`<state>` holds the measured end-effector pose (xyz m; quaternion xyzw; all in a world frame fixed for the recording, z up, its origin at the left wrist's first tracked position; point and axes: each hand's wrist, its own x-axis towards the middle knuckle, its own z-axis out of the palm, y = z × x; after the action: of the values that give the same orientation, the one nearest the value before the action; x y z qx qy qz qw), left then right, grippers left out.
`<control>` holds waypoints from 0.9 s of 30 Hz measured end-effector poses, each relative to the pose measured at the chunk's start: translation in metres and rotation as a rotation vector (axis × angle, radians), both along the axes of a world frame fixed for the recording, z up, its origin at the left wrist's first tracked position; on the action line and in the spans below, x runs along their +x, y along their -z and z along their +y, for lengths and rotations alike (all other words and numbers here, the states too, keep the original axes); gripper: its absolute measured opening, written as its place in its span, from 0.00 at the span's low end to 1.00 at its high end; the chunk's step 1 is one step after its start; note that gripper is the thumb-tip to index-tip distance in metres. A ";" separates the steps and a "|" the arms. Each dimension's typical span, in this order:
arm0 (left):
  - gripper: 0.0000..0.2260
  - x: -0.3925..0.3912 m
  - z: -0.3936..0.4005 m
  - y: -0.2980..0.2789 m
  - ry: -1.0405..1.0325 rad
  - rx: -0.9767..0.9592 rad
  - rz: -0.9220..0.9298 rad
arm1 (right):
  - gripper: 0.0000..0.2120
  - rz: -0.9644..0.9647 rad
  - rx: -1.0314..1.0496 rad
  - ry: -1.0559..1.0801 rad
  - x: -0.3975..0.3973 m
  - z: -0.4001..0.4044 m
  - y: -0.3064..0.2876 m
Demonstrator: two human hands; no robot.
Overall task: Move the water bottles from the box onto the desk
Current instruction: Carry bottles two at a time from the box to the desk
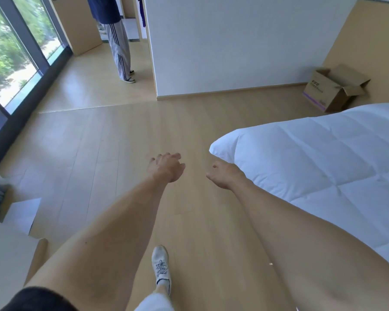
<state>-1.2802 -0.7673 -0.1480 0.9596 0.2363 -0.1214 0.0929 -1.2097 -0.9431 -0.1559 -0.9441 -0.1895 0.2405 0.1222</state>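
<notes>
Curling loosely with nothing between them, the fingers of the left hand (pixel 166 166) hang relaxed over the wooden floor (pixel 112 140), knuckles up, just left of the picture's middle. Beside it, toward three o'clock, the right hand (pixel 226 176) is also empty; its fingers point down and away and are mostly hidden behind the back of the hand, so their lie reads as slack rather than clenched. Neither hand touches anything, and the two stay apart with bare floor between them.

Both forearms run back toward six o'clock, the left ending in a dark sleeve (pixel 38 298) at the lower left corner. Between the arms, at six o'clock, a white sneaker (pixel 161 267) is planted on the floor.

At two o'clock, well apart from the hands, the cardboard box (pixel 332 88) sits on the floor against the wall with its flaps open; its contents cannot be seen from here. A bed with a white quilt (pixel 319 158) fills the three o'clock side, its corner near the right hand. At eleven o'clock another person in striped trousers (pixel 120 48) stands by a large window (pixel 11 52).
</notes>
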 end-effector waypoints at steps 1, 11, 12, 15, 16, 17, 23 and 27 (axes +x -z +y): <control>0.21 0.017 0.012 0.001 0.006 0.001 -0.001 | 0.28 -0.009 -0.010 0.001 0.015 0.011 -0.001; 0.21 0.202 0.158 -0.013 0.068 -0.060 -0.035 | 0.22 -0.001 0.051 0.138 0.173 0.137 -0.024; 0.22 0.219 0.172 -0.013 0.069 -0.061 -0.035 | 0.22 0.003 0.075 0.151 0.186 0.150 -0.025; 0.22 0.263 0.202 -0.009 0.090 -0.065 -0.015 | 0.22 0.009 0.116 0.172 0.223 0.183 -0.023; 0.22 0.279 0.209 -0.007 0.098 -0.060 -0.016 | 0.22 0.009 0.118 0.181 0.237 0.192 -0.022; 0.22 0.295 0.216 -0.004 0.107 -0.056 -0.018 | 0.22 0.007 0.113 0.189 0.251 0.200 -0.022; 0.21 0.394 0.246 0.009 0.157 -0.062 -0.047 | 0.25 -0.021 0.092 0.222 0.345 0.234 -0.015; 0.22 0.469 0.266 0.012 0.190 -0.033 -0.076 | 0.26 -0.085 0.066 0.224 0.422 0.258 -0.006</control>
<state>-0.8110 -0.5017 -0.1597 0.9799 0.1386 -0.0969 0.1056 -0.7877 -0.6847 -0.1498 -0.9641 -0.0957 0.1788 0.1712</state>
